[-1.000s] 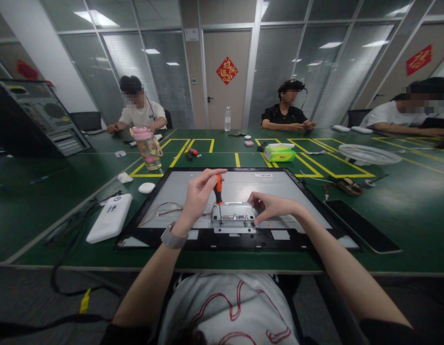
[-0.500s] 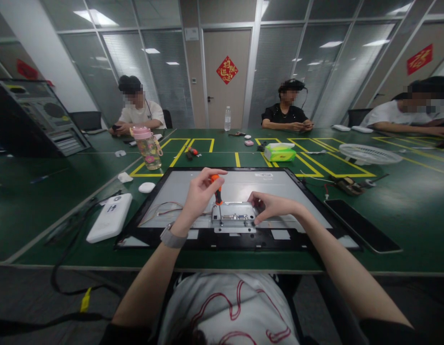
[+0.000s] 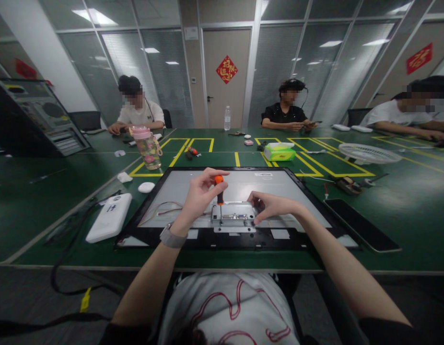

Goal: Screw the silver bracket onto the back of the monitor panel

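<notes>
A monitor lies face down on the green table, its black frame (image 3: 146, 225) around a grey back panel (image 3: 279, 191). A small metal board cover (image 3: 233, 212) sits at its near middle. My left hand (image 3: 199, 194) pinches the orange handle of a screwdriver (image 3: 219, 191) that stands upright, tip on the cover's left edge. My right hand (image 3: 270, 206) rests on the cover's right side, fingers curled and pressed against it. Thin coloured wires (image 3: 160, 209) run across the panel to the left of the cover.
A white power bank (image 3: 110, 217) with a black cable lies to the left, a dark phone (image 3: 361, 225) to the right. Farther back stand a pink-lidded bottle (image 3: 147, 147), a green tissue box (image 3: 279, 152), a white fan (image 3: 368, 153) and a computer case (image 3: 38, 117). Three people sit across the table.
My left fingers have shifted round the screwdriver handle, which has turned and stands a bit more upright. My right hand stays on the cover. People across the table moved their hands slightly.
</notes>
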Demonstrator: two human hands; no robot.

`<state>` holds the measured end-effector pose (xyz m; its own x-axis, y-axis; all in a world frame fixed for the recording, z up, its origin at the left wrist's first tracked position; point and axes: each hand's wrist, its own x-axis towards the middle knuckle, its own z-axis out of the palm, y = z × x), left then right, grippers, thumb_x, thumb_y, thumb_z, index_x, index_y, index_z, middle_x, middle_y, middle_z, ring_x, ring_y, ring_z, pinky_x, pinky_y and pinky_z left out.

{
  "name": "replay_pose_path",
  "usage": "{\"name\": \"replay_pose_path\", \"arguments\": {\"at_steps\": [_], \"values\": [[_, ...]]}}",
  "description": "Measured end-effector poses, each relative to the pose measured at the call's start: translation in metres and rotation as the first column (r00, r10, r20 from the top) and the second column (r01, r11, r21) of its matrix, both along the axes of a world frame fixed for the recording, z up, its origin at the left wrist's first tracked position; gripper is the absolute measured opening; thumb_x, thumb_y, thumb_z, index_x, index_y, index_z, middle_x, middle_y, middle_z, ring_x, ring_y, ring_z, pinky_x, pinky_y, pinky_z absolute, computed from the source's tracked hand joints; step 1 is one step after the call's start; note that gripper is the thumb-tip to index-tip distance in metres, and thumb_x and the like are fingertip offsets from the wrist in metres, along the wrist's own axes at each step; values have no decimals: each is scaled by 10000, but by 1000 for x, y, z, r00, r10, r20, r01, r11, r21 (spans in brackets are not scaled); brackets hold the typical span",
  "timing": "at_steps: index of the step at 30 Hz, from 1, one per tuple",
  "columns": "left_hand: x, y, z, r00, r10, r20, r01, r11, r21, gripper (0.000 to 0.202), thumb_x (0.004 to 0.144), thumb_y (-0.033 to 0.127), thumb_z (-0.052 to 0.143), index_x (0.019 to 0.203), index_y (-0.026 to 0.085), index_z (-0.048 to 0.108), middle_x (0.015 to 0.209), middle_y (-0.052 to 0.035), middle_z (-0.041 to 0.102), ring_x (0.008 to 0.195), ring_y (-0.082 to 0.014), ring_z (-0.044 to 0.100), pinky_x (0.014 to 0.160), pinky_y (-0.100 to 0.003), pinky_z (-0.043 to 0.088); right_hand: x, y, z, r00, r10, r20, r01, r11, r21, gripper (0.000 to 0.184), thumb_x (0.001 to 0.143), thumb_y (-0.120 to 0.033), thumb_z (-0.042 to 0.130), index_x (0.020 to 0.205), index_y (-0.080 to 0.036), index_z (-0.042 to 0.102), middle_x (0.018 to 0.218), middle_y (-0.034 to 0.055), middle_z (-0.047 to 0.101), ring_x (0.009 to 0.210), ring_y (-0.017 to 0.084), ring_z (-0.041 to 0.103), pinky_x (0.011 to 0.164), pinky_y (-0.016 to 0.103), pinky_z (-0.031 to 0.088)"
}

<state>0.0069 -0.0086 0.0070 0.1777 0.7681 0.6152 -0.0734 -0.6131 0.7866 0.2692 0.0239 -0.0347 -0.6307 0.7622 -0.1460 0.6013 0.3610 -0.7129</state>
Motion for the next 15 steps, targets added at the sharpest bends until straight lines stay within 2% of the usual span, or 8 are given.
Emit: {"name": "replay_pose_path", "arguments": {"at_steps": [3,5,8,12,15], "values": [[-1,2,-1,1000,2,23,-2,1000,11,174,796,312,710,924,204,754,921,-30,648,780,-131,594,721,-247,486,0,0,-1,1000,0,5,0,1000,2,645,561,-529,850,993,-187,514,894,12,517,807,183,484,709,302,410],[-2,4,-4,997,-47,60,48,999,-14,229,865,332,604,966,190,753,944,-53,677,846,-163,622,782,-281,494,1,0,-1,1000,-1,11,1,1000,2,646,566,-525,851,1000,-187,512,893,12,518,801,178,483,700,296,413],[-3,5,-6,992,-92,82,96,994,-50,303,910,334,528,1057,170,736,863,-62,703,906,-199,643,862,-327,486,1,0,-1,1000,2,13,-2,1000,6,646,569,-527,851,1002,-189,512,898,12,522,799,173,484,693,290,415],[-2,0,-2,1000,-12,12,12,1000,-5,229,856,344,644,999,196,745,834,-31,658,765,-150,597,733,-274,484,1,1,-1,1000,-1,15,1,1000,13,656,565,-535,851,1013,-187,521,912,16,530,805,173,489,700,291,416],[-2,-1,-1,999,35,-27,-35,999,26,184,811,333,699,935,208,753,872,-23,628,749,-133,567,693,-250,471,1,0,-1,1000,-2,8,2,1000,2,667,560,-538,849,1015,-181,517,904,15,526,797,173,485,696,293,412]]}}
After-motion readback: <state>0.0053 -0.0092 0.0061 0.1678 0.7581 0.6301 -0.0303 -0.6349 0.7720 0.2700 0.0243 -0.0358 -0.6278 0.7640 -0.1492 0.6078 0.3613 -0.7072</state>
